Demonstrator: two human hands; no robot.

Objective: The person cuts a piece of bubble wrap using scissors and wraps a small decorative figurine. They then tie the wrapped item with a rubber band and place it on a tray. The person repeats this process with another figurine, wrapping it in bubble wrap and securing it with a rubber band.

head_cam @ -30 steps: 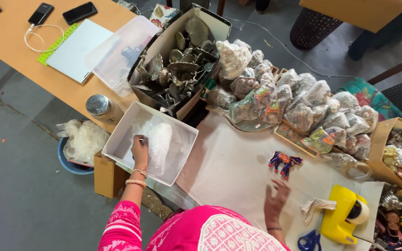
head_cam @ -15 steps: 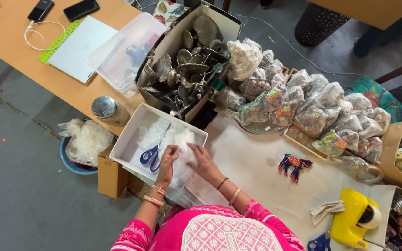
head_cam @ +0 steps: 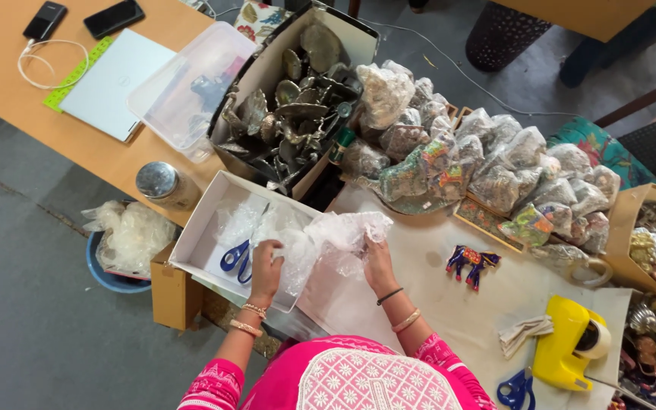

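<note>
Lower centre of frame: both hands grip one sheet of bubble wrap (head_cam: 320, 239), clear, crumpled, bunched between them. Left hand (head_cam: 266, 266) pinches its lower left part over the white shallow box (head_cam: 199, 228); right hand (head_cam: 377, 262) holds the right part over the paper-covered counter (head_cam: 419, 296). The sheet straddles the box's right rim. Blue-handled scissors (head_cam: 235, 257) lie inside the box, just beside the left hand. Open room: bare paper right of the right hand, up to a small painted elephant figure (head_cam: 471, 262). Upper centre is crowded: a cardboard box of dark metal pieces (head_cam: 290, 121) and a heap of plastic-wrapped figures (head_cam: 487, 167). A yellow tape dispenser (head_cam: 567, 349) sits lower right.
</note>
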